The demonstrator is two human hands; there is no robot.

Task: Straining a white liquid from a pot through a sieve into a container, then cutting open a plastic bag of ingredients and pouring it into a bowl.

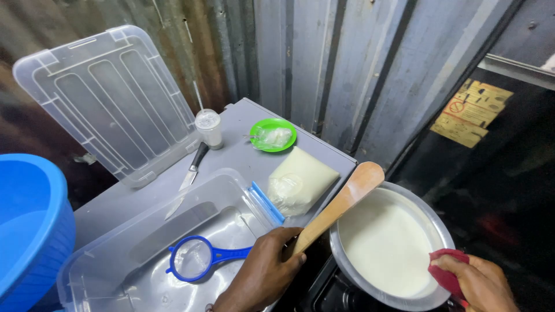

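Note:
My left hand (263,271) grips the handle of a wooden spatula (341,202), whose rounded end rises over the far rim of a metal pot (430,222). The pot is filled with a white liquid (387,242). My right hand (477,283) holds a red cloth (446,271) pinched against the pot's near right rim.
A clear plastic bin (144,225) holds a blue strainer (193,259); its lid (113,98) leans on the corrugated wall. On the grey surface (234,153) lie a knife (192,169), a small white jar (208,127), a green plate (273,134) and a bag of white liquid (300,179). A blue basin (29,225) stands left.

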